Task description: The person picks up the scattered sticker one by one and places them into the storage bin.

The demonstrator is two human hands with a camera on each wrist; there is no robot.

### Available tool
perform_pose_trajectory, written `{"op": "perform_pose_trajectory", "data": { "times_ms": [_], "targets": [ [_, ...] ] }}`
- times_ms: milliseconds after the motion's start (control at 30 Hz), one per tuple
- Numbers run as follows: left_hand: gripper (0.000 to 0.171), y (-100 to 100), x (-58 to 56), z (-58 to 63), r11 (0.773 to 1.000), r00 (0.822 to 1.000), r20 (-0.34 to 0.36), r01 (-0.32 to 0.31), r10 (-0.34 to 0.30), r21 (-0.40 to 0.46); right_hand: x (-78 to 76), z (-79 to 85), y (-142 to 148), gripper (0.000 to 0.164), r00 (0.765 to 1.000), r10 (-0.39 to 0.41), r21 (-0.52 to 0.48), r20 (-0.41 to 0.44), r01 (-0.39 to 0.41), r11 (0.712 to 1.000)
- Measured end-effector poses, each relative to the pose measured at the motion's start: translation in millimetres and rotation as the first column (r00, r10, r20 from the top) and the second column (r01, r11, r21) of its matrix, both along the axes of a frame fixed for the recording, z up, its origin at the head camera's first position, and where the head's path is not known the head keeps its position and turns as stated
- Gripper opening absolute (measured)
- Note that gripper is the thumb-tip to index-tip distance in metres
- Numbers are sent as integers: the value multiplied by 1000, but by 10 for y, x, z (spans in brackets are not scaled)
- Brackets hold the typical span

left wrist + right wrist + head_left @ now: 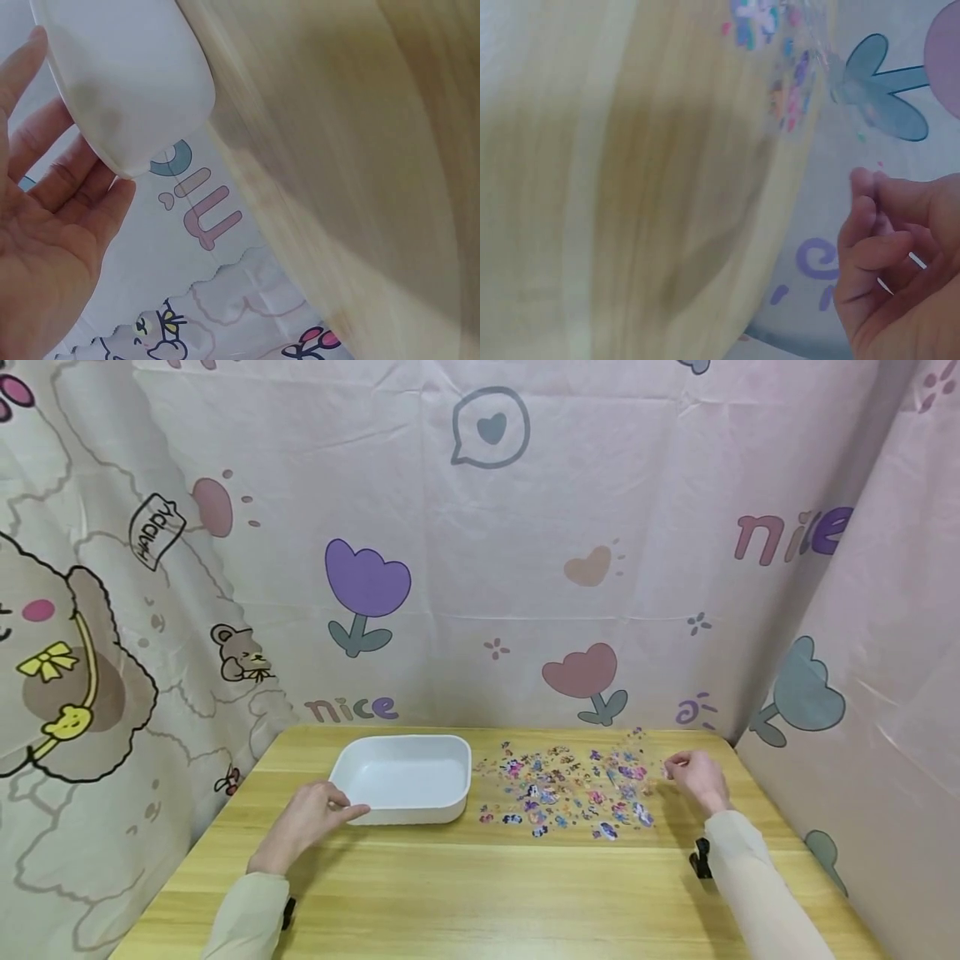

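Observation:
A white rectangular tray (pixel 405 816) with rounded corners stands on the left half of the wooden table. My left hand (pixel 303 818) holds its near left corner; in the left wrist view the fingers (pixel 64 172) curl against the tray's rim (pixel 82 139). Many small colourful stickers (pixel 547 795) spread over what looks like a clear sheet to the right of the tray. At its right side my right hand (pixel 697 777) pinches thumb and forefinger together. Tiny coloured specks (pixel 862 138) near those fingertips suggest that they hold the sheet's clear edge, which is hard to see.
The light wooden table (pixel 480 893) ends at a printed curtain (pixel 480 568) behind it. More curtain hangs on the left and right sides. A black clip-like piece (pixel 701 858) sits at the right sleeve, and another (pixel 288 913) at the left sleeve.

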State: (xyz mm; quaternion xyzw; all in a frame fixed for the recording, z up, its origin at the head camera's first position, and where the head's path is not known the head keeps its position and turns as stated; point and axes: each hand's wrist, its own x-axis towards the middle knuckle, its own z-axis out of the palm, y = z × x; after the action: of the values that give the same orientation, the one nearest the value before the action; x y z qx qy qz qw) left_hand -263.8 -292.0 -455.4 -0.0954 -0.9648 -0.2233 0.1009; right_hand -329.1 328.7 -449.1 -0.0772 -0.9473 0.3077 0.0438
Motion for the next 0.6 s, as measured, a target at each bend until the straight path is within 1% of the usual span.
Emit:
{"op": "perform_pose_trajectory", "data": {
  "times_ms": [133, 267, 433, 600],
  "targets": [
    [41, 1, 0, 16, 1000, 1000, 10, -3, 3, 9, -15, 58, -52, 32, 998, -28, -10, -63, 28, 1000],
    [35, -3, 5, 27, 1000, 999, 38, -17, 16, 22, -30, 110, -97, 30, 995, -42, -38, -91, 39, 999],
    [33, -6, 10, 33, 999, 998, 54, -25, 23, 37, -35, 128, -153, 29, 993, -50, -76, -105, 43, 996],
    [32, -12, 13, 48, 999, 998, 52, -24, 22, 43, -31, 104, -239, 29, 995, -36, -151, -91, 21, 988]
  ]
}}
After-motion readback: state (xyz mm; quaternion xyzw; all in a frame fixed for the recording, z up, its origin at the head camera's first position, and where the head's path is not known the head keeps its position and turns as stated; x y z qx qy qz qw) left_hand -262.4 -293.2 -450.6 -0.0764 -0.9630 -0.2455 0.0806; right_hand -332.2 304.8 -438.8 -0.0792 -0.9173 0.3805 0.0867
